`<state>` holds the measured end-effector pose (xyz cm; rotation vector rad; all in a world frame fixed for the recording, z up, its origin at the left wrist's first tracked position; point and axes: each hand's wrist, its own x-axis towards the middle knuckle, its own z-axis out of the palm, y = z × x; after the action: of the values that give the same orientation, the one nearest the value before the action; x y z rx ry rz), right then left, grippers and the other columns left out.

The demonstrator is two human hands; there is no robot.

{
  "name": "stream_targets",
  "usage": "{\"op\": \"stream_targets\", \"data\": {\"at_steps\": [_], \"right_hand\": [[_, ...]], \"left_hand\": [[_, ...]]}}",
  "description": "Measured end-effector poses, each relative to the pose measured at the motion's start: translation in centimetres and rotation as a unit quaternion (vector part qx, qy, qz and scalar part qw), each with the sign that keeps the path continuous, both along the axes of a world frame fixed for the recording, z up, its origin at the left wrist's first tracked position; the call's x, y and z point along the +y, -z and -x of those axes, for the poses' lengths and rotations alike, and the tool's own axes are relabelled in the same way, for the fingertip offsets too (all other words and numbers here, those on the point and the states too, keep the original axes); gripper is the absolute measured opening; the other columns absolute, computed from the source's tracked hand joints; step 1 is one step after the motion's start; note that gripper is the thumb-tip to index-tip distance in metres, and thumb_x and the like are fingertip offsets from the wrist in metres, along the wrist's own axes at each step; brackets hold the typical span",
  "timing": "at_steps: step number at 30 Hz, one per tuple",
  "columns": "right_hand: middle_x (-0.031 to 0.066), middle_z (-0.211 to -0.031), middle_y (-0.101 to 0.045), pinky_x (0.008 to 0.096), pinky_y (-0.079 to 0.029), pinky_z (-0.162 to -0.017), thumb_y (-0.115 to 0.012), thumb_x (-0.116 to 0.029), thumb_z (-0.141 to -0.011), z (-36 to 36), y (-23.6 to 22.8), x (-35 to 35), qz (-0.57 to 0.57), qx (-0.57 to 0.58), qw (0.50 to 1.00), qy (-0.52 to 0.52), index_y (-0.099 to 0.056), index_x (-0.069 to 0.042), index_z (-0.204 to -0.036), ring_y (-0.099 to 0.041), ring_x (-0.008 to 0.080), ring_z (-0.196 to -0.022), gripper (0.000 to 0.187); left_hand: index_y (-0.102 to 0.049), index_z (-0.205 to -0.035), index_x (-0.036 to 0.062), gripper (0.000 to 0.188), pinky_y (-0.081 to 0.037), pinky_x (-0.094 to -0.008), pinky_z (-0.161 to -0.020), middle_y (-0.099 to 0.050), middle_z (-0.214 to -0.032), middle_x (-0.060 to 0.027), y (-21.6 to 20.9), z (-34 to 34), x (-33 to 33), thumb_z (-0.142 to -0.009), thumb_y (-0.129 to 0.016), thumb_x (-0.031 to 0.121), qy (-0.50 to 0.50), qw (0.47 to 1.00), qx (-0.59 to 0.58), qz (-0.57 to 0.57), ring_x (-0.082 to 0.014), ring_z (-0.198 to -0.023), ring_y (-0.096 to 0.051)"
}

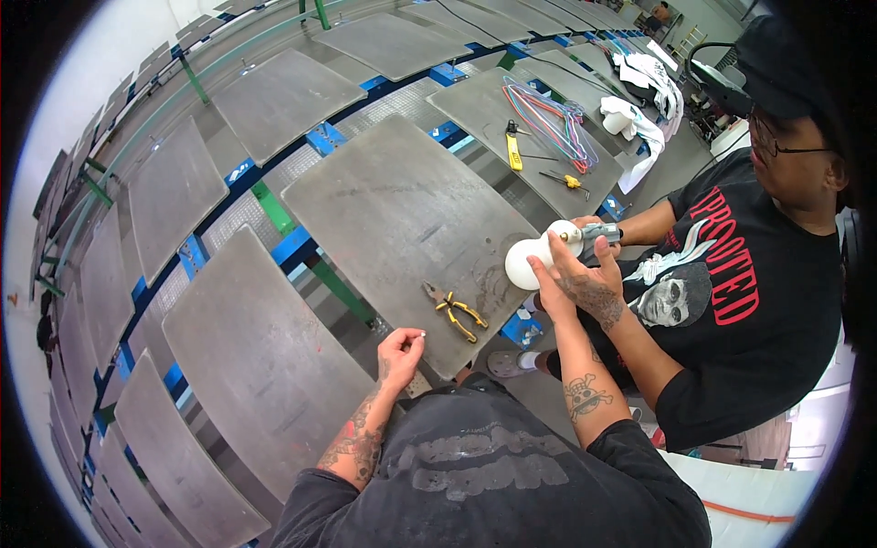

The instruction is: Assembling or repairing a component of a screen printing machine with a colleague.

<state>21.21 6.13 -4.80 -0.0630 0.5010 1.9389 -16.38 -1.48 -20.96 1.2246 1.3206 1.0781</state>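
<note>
My left hand [400, 357] is closed in a pinch over the near edge of a grey flat platen [393, 201]; a tiny pale spot shows at its fingertips, too small to name. My right hand [551, 290] is against a white rounded bottle [524, 266] fitted with a grey spray gun head [601, 234], its fingers partly hidden. A co-worker's hand [592, 279] overlaps mine on the same bottle, and their other hand is at the gun's grip. Pliers with yellow and black handles [454, 312] lie spread on the platen between my hands.
A co-worker in a black shirt [758, 283] stands close on my right. The platen beyond holds wire hangers [559, 123], a yellow box cutter [514, 151] and a yellow-handled screwdriver [571, 182]. White garments [644, 78] lie farther right. Rows of platens on blue arms curve around.
</note>
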Motion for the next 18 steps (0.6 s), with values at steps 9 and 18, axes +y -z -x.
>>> {"op": "stream_targets", "data": {"at_steps": [9, 18], "right_hand": [[0.0105, -0.151, -0.048, 0.0422, -0.023, -0.126, -0.055, -0.058, -0.102, -1.1, -0.5, 0.5, -0.229, -0.188, 0.951, -0.084, -0.042, -0.001, -0.153, -0.039, 0.0248, -0.146, 0.077], [0.0103, -0.146, -0.051, 0.0374, -0.032, -0.123, -0.053, -0.045, -0.106, 0.2, 7.0, 1.6, -0.091, -0.197, 0.975, 0.043, -0.032, -0.003, -0.158, -0.046, 0.0227, -0.14, 0.07]], "left_hand": [[-0.076, -0.1, 0.0031, 0.016, -0.048, -0.0253, -0.065, -0.067, -0.08, -0.0015, 0.1, -0.4, 0.4, -0.091, -0.073, 0.016, 0.002, 1.0, 0.027, -0.012, -0.0075, -0.07, -0.057], [-0.073, -0.095, 0.0007, 0.01, -0.045, -0.0255, -0.066, -0.062, -0.077, 0.0022, 2.5, 0.2, 0.5, -0.091, -0.072, 0.01, 0.027, 0.998, -0.005, -0.063, -0.0074, -0.07, -0.052]]}}
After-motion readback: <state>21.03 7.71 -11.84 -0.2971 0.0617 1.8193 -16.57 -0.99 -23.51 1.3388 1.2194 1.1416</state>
